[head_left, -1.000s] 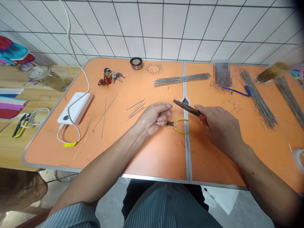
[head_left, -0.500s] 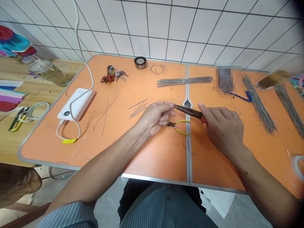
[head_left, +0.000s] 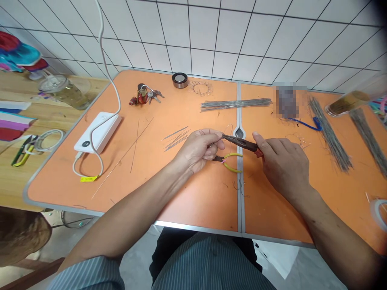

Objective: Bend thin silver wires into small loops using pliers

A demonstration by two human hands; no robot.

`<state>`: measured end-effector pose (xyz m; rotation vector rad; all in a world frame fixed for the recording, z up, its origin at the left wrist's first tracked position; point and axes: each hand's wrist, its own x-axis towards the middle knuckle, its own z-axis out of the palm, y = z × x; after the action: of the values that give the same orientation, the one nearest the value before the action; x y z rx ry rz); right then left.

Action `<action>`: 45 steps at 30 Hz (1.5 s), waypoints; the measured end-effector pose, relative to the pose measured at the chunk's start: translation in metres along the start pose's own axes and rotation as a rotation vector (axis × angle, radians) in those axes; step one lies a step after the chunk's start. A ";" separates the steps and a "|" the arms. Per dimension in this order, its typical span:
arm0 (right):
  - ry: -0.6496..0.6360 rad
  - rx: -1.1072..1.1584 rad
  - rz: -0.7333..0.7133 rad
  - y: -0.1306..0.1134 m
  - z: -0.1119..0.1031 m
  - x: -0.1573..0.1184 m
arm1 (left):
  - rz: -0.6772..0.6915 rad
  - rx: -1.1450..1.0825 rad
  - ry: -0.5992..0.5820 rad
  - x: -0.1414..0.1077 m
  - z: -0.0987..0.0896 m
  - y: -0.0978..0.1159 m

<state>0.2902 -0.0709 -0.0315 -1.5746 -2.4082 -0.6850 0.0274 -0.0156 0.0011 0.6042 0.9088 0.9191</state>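
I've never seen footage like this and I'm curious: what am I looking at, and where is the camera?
This comes from one camera worn on a person's head, looking down at their two bare hands. The right hand grips dark long-nose pliers. The curled left hand sits right beside yellow-handled pliers. On the orange table lie a bundle of thin metal rods, keys and a white power bank.

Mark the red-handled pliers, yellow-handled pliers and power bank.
red-handled pliers (head_left: 241,143): head view, on the long dark nose
yellow-handled pliers (head_left: 233,154): head view, on the upper handle
power bank (head_left: 98,132): head view, on the top face
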 end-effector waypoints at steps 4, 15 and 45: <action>-0.003 0.014 -0.007 -0.001 0.000 0.001 | 0.004 0.005 0.000 0.000 0.001 0.000; 0.001 0.063 -0.023 -0.005 -0.001 0.002 | 0.173 0.110 -0.037 -0.002 -0.003 -0.008; -0.282 0.526 0.176 -0.012 -0.001 0.000 | 0.456 0.240 0.073 0.006 -0.005 -0.032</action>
<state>0.2797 -0.0755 -0.0336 -1.6920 -2.3176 0.2081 0.0381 -0.0262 -0.0280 1.0162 0.9732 1.2540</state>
